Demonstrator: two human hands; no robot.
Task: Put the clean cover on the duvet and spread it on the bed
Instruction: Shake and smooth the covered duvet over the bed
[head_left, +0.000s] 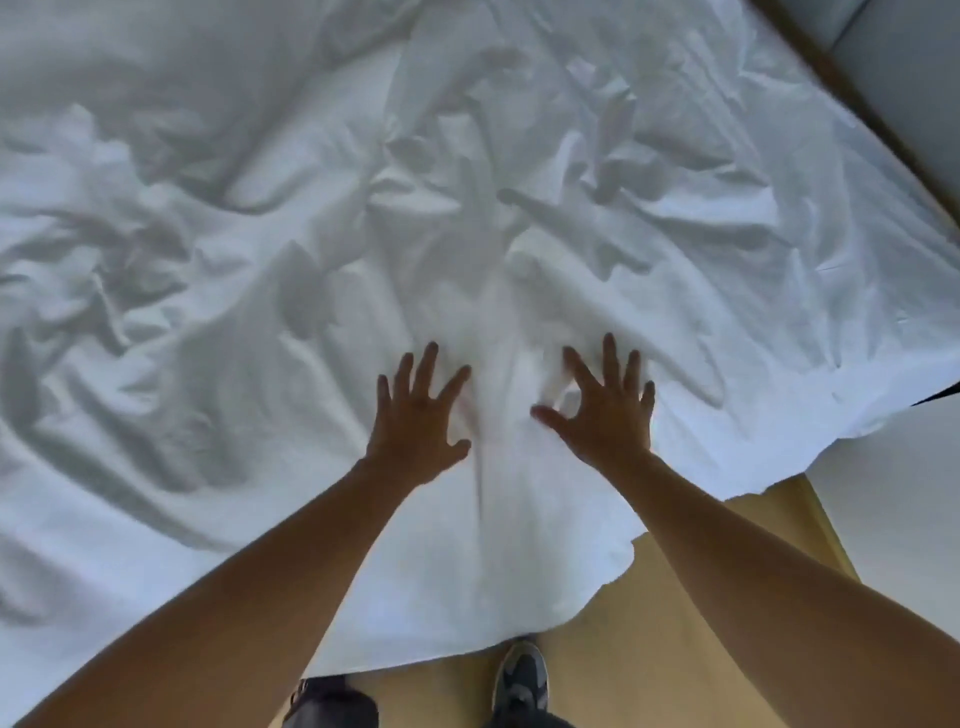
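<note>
White cloth cover (467, 208): one, large, heavily creased. It lies across the bed, which is wholly hidden beneath it. Its near hem overhangs the bed's near edge and droops toward the tan floor (675, 649), and the near right corner trails loose. Whether the duvet is already inside cannot be told. The cloth looks thin and flat at the near edge and fuller toward the left side.

Left hand (415, 421): released, gripping nothing. The fingers are straight and splayed, and the palm lies flat on the cover close to the near edge.

Right hand (605, 410): likewise released and splayed, flat on the cover just beside the left. A raised ridge of gathered cloth runs between the two.

Handling, as judged: light for its bulk, soft, limp and without stiffness. It holds creases, slides readily over itself, and is not fragile.

Where to take hold, as judged: the hem and corners at the near edge, for pulling taut. Flat palms suit sweeping the centre ridge outward toward the side edges.

Shoe (522, 675): one, on the floor just below the overhanging hem.
</note>
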